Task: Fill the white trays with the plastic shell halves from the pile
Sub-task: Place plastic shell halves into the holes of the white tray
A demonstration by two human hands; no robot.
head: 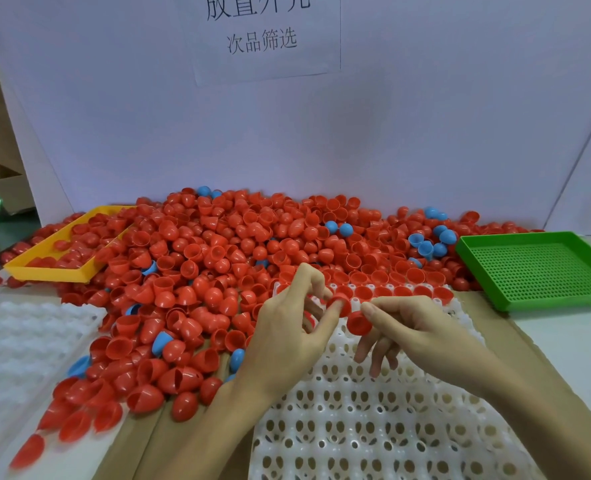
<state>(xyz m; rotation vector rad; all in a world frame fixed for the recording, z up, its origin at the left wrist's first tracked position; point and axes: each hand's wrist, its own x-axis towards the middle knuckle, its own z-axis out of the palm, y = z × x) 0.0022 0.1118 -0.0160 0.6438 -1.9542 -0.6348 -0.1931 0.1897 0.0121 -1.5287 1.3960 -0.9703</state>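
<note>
A big pile of red shell halves [218,251], with a few blue ones, covers the middle of the table. A white tray with round holes [373,420] lies in front of me; its far row holds several red halves [401,292]. My left hand [287,334] hovers over the tray's far left corner and carries a red half [339,304] on its thumb tip. Beside it, my right hand [412,330] pinches another red half [359,323] between thumb and fingers, just above the tray.
A second white tray [20,341] lies at the left. A yellow tray [48,271] with red halves sits far left. An empty green perforated tray [543,268] stands at the right. A white board with a printed sign closes the back. Loose halves lie near the front left edge.
</note>
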